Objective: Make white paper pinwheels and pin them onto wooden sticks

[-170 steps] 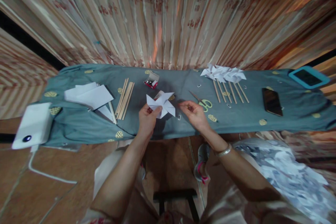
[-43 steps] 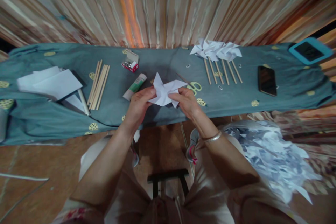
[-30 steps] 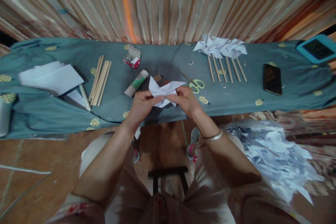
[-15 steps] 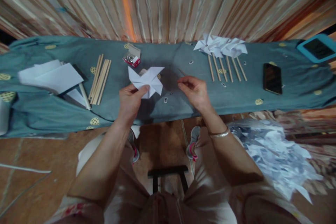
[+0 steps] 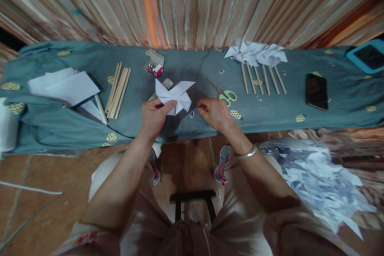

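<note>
A white folded paper pinwheel (image 5: 181, 95) is pinched between the thumb and fingers of my left hand (image 5: 153, 119), just above the cloth. To its right, my right hand (image 5: 216, 115) is closed in a pinch, a short gap from the paper blades. Whatever its fingertips hold is too small to make out. Green-handled scissors (image 5: 230, 97) lie right behind my right hand, blades pointing away to the left. Beyond the pinwheel stands an open red-and-white box (image 5: 156, 71) with small shiny metal pieces inside. Another small object behind the pinwheel is partly hidden.
Wooden sticks (image 5: 118, 94) and white paper sheets (image 5: 66, 88) lie on the left of the cloth-covered table (image 5: 135, 128). Several finished pinwheels on sticks (image 5: 258, 54) rest at back right, near a dark phone (image 5: 317, 91). A bag of paper pieces (image 5: 324, 180) sits below right.
My right hand has come down and a little left, nearer the pinwheel, uncovering the scissors' handles. The pinwheel in my left hand has shifted slightly right, and the whole view has shifted a little.
</note>
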Available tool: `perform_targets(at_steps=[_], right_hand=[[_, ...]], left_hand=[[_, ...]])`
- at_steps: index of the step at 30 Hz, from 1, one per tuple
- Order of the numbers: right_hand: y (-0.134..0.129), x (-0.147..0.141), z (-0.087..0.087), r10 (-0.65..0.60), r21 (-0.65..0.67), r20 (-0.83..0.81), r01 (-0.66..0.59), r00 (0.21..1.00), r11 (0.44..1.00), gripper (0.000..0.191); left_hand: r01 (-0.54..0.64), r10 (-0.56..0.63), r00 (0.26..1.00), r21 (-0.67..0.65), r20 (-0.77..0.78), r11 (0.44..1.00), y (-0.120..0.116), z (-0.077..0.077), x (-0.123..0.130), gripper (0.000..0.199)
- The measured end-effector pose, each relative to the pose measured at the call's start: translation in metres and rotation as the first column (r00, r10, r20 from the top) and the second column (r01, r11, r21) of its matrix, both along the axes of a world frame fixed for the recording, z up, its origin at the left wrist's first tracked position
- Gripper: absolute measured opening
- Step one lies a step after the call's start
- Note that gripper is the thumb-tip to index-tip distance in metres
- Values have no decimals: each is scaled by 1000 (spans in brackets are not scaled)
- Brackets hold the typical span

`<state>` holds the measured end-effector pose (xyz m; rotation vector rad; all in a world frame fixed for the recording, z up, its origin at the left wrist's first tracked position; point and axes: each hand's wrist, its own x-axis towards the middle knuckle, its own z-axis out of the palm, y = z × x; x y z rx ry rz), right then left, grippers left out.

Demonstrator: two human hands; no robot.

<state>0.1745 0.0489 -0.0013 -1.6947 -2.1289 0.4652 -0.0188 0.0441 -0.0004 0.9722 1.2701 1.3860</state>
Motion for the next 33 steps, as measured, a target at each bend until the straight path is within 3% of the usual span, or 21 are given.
perform_targets(at_steps=[4, 11, 15, 18, 21, 24, 33], right_hand=[[-2, -1, 3, 7, -55, 33, -5, 999, 998, 22], [-5, 1, 2, 51, -19, 45, -51, 998, 999, 20], [-9, 9, 10, 19, -21, -215, -24, 976, 1000, 11], [-14, 13, 18, 23, 54, -510, 6, 860, 999, 6], [-20, 9, 22, 97, 138, -639, -10, 763, 990, 4], [-24, 0, 20, 111, 135, -655, -29, 748, 990, 5], [-22, -3, 19, 116, 122, -585, -54, 802, 991, 7]], left_hand=[[23, -23, 999, -13, 41, 1000, -2, 2, 2, 16], [77, -67, 986, -60, 154, 995, -1, 1, 5, 21], [83, -75, 985, -49, 157, 995, -1, 0, 5, 22], [89, -83, 989, -41, 123, 995, -3, 1, 7, 22], [123, -119, 989, -52, 86, 991, -6, 1, 12, 23], [159, -154, 984, -49, 91, 986, -9, 2, 18, 23], [215, -208, 969, -44, 135, 976, -11, 3, 26, 23]])
